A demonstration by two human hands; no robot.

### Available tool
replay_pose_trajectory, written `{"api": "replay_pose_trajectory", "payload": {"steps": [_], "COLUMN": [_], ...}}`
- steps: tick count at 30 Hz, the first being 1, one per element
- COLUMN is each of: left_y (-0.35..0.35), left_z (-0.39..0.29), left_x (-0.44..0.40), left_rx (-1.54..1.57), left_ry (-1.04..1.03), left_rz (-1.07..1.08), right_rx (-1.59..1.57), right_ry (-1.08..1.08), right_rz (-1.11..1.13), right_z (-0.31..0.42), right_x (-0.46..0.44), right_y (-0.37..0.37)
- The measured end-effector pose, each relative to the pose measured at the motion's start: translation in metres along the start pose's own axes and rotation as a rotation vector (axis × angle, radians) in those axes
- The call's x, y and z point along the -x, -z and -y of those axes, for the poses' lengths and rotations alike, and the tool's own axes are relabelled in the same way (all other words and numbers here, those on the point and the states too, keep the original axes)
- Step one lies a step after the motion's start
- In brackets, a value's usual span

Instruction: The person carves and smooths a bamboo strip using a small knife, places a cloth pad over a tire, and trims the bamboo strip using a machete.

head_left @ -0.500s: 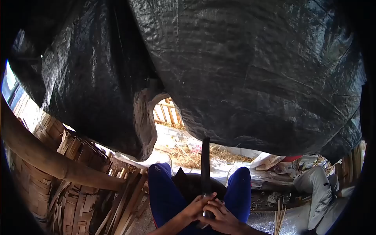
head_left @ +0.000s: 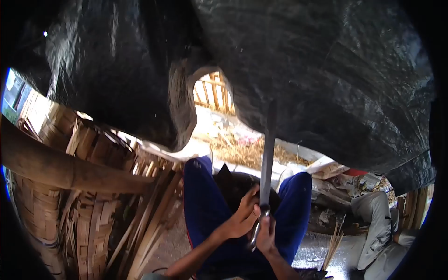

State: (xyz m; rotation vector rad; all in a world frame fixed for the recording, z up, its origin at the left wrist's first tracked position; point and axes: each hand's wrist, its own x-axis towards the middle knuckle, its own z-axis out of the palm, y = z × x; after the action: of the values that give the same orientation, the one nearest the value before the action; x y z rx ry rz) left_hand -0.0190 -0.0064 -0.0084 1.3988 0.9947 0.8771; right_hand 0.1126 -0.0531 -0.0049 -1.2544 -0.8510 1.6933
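Note:
My right hand (head_left: 266, 235) is wrapped round the handle of a long knife (head_left: 267, 168), low between my knees. The blade points up and away, in front of the dark sheet. At the left of the blade's base is my left hand (head_left: 240, 219), its index finger stretched upward and the other fingers partly bent. Whether its fingertips touch the knife I cannot tell. Behind both hands, between my blue-trousered legs (head_left: 205, 210), lies a dark rounded thing (head_left: 233, 186) with a pointed piece standing up from it.
A black plastic sheet (head_left: 326, 84) hangs low ahead, with a torn gap. Woven bamboo baskets (head_left: 95, 233), split strips (head_left: 156, 224) and a thick bamboo pole (head_left: 74, 172) crowd the left. On the right are thin sticks (head_left: 333, 247) and another person's grey-trousered leg (head_left: 373, 219).
The knife has risen and tilted a little right, its blade now showing brighter. My left hand has come off the handle towards the blade's base. The whole view has shifted.

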Motion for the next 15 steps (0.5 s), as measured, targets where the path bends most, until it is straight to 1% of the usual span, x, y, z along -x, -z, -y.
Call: {"api": "replay_pose_trajectory", "payload": {"steps": [1,2,4,5,6,7,8,9,10,11,12,14,15], "left_y": [0.005,0.012,0.049,0.067,0.085,0.104,0.116,0.126,0.137,0.144,0.149,0.155,0.156], "left_z": [-0.015,-0.023,-0.024,-0.021,-0.021,-0.003,0.013,0.013,0.012,0.013,0.02,0.046,0.059], "left_x": [0.004,0.012,0.033,0.045,0.057,0.066,0.082,0.094,0.101,0.108,0.115,0.129,0.133], "left_rx": [0.111,0.215,-0.204,-0.24,-0.405,-0.53,-0.651,-0.653,-0.755,-0.853,-0.851,-1.062,-1.06], "left_ry": [-0.046,-0.08,-0.012,0.009,0.062,0.031,0.016,0.05,0.146,0.234,0.241,0.312,0.318], "left_rz": [-0.107,-0.226,-0.305,-0.347,-0.377,-0.443,-0.5,-0.507,-0.51,-0.506,-0.501,-0.489,-0.48], "right_rx": [0.166,0.241,0.599,0.466,0.332,0.319,0.39,0.367,0.339,0.357,0.358,0.253,0.301], "right_ry": [0.082,0.344,0.383,0.262,0.148,-0.006,0.002,-0.028,-0.051,0.03,0.022,0.033,0.237], "right_rz": [-0.122,-0.227,-0.29,-0.236,-0.189,-0.242,-0.239,-0.257,-0.283,-0.244,-0.245,-0.205,-0.099], "right_z": [0.003,-0.028,-0.011,-0.006,-0.002,-0.003,-0.018,-0.008,0.003,0.001,-0.001,-0.009,-0.023], "right_x": [-0.004,-0.007,-0.007,-0.006,-0.005,-0.002,0.0,0.006,0.007,0.006,0.004,0.003,-0.005], "right_y": [-0.006,0.012,0.017,0.019,0.022,0.03,0.043,0.038,0.031,0.031,0.03,0.032,0.039]}}
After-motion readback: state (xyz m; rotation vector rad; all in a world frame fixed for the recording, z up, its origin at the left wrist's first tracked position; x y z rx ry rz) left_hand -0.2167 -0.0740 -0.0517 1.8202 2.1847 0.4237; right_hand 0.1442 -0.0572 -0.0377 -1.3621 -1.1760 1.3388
